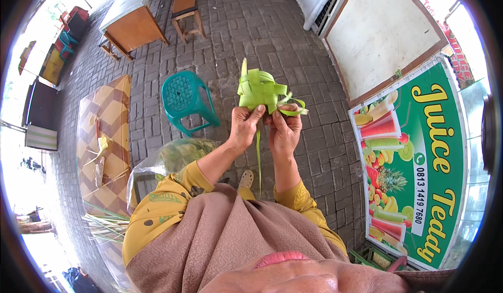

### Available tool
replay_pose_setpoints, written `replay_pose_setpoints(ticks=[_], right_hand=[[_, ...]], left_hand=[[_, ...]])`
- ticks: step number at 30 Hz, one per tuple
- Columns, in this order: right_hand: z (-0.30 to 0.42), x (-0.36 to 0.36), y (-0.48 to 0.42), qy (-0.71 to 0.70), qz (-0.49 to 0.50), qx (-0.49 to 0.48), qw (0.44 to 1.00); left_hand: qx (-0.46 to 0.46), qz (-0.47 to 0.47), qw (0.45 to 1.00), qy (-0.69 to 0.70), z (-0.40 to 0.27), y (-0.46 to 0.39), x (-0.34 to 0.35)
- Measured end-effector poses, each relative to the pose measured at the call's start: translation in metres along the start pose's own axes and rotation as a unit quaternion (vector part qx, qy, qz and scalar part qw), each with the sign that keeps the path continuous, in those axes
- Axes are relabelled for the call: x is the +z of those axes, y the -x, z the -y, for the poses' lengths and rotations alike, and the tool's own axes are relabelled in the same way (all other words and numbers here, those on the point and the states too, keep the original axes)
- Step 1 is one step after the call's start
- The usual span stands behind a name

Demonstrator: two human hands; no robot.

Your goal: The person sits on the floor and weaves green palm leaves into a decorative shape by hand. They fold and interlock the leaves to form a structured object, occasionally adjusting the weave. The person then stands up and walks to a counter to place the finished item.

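Note:
A partly loose, woven pouch of light green palm-leaf strips [259,88] is held up in front of me, over the paved ground. My left hand [245,126] pinches its lower left edge between thumb and fingers. At its lower right, my right hand [283,126] grips the weave and a strip, with thumb against bent fingers. Looped strip ends stick out to the right above my right hand. One pointed end rises at the top left, and a long narrow strip [258,155] hangs down between my wrists. The fingertips behind the weave are hidden.
A teal plastic stool [182,92] stands ahead on the left. Beside it, a checkered table [122,124] bears leaf scraps and a bundle of strips [104,226]. A clear plastic bag of leaves [177,153] lies near my left arm. A green banner with writing [444,96] stands at right.

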State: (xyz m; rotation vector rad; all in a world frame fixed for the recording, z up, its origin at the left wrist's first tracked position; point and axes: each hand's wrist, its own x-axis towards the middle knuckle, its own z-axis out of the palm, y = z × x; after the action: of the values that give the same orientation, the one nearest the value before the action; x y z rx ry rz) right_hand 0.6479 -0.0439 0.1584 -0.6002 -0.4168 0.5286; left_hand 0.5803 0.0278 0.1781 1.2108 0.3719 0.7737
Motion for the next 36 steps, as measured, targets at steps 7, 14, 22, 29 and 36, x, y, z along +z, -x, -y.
replay_pose_setpoints(ticks=[7,14,22,29,36], right_hand=[[0.028,0.004,-0.013,0.006,0.019,0.046,0.999],[0.026,0.012,-0.026,0.012,-0.007,0.001,1.0],[-0.034,0.071,-0.052,0.053,0.067,-0.042,0.995],[-0.114,0.075,-0.07,0.207,0.198,0.143,0.947],[-0.142,0.077,-0.175,0.535,0.435,0.201,0.695]], left_hand=[[-0.021,0.053,0.992,-0.113,0.005,-0.015,0.008],[0.031,0.049,0.994,-0.097,-0.01,-0.018,0.013],[-0.008,-0.099,0.967,0.232,-0.018,-0.062,-0.058],[0.125,-0.146,0.918,0.345,-0.035,-0.137,-0.168],[0.148,-0.174,0.941,0.251,-0.041,-0.195,-0.24]])
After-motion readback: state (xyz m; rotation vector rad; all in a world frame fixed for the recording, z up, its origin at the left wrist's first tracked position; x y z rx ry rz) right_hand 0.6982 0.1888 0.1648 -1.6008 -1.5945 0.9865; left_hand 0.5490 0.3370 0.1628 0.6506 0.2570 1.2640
